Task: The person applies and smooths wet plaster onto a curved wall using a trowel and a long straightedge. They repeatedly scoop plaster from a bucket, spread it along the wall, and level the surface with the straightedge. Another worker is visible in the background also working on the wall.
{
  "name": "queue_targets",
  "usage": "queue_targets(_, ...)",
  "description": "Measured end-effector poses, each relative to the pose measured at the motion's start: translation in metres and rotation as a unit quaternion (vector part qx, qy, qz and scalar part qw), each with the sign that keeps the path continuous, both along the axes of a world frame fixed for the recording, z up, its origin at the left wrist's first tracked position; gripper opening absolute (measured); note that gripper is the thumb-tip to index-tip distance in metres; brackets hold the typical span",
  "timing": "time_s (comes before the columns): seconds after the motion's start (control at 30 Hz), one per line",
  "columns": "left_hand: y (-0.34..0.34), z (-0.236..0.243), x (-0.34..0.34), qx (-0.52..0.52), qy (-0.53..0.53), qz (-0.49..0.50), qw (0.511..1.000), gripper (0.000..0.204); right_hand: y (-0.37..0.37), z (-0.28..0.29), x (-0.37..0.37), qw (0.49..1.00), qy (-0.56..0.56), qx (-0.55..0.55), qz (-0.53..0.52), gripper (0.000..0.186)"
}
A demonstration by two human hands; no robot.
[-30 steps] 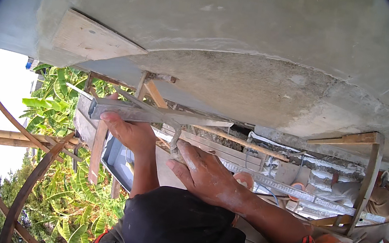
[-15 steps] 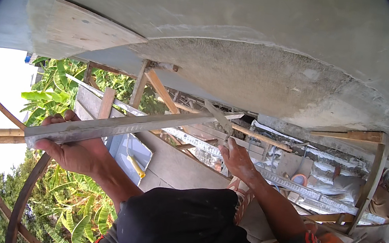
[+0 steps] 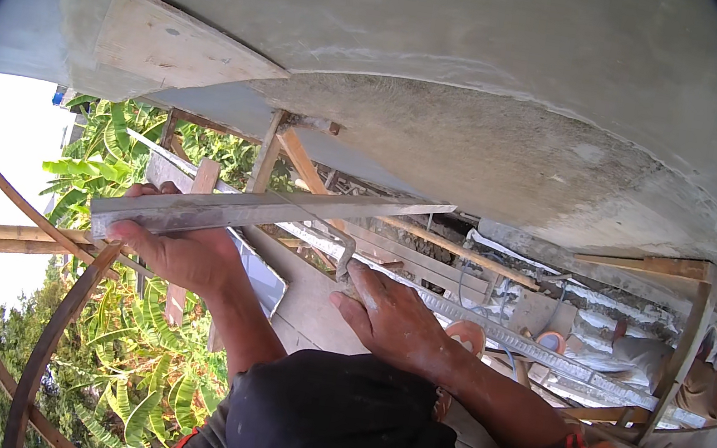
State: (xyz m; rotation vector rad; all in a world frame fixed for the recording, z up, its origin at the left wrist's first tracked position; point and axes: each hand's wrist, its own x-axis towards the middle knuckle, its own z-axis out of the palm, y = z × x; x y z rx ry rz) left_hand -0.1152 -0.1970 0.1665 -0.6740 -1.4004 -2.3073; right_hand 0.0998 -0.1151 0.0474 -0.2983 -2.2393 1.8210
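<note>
My left hand is closed around the near-left end of a long grey straightedge bar, fingers behind it and thumb below. The bar slants up to the right, its narrow far end just below the overhead surface. In my right hand is a trowel with a bent metal neck. Its thin blade lies against the bar near mid-length, mostly edge-on. The handle is largely hidden in my fingers. Pale smears mark the fingers.
Overhead is smooth grey plaster with a rough, curved patch and a flat wooden board. A wooden post stands at right; curved timbers are at left. Planks and a metal rail lie below.
My right hand has moved left and a little down, bringing the trowel from the bar's far end to mid-length. The left hand and bar have shifted slightly right and up.
</note>
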Motion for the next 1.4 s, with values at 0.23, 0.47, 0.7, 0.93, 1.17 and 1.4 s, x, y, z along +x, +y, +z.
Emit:
queue_targets(0.23, -0.026, 0.033, -0.003, 0.032, 0.026, -0.115, 0.992, 0.051, 0.017, -0.094, 0.010, 0.985, -0.156, 0.005, -0.074, 0.054)
queue_targets(0.47, -0.032, 0.027, -0.012, 0.059, 0.020, -0.123, 0.990, 0.049, -0.002, -0.041, 0.019, 0.994, -0.070, 0.069, -0.048, 0.052)
queue_targets(0.7, -0.094, 0.076, -0.034, 0.099, 0.017, -0.182, 0.978, 0.046, 0.038, -0.173, 0.037, 0.952, -0.247, 0.161, -0.075, 0.036)
queue_targets(0.93, -0.082, 0.058, -0.048, 0.109, 0.025, -0.363, 0.925, 0.065, 0.063, -0.097, 0.019, 0.966, -0.224, 0.015, -0.128, 0.054)
queue_targets(1.17, -0.038, 0.038, -0.046, 0.093, 0.066, -0.466, 0.877, 0.065, 0.017, 0.040, 0.019, 0.995, 0.025, 0.031, 0.087, 0.055)
queue_targets(1.4, -0.072, 0.075, -0.036, 0.134, 0.066, -0.464, 0.873, 0.064, 0.031, -0.083, 0.014, 0.985, -0.163, 0.053, -0.014, 0.059)
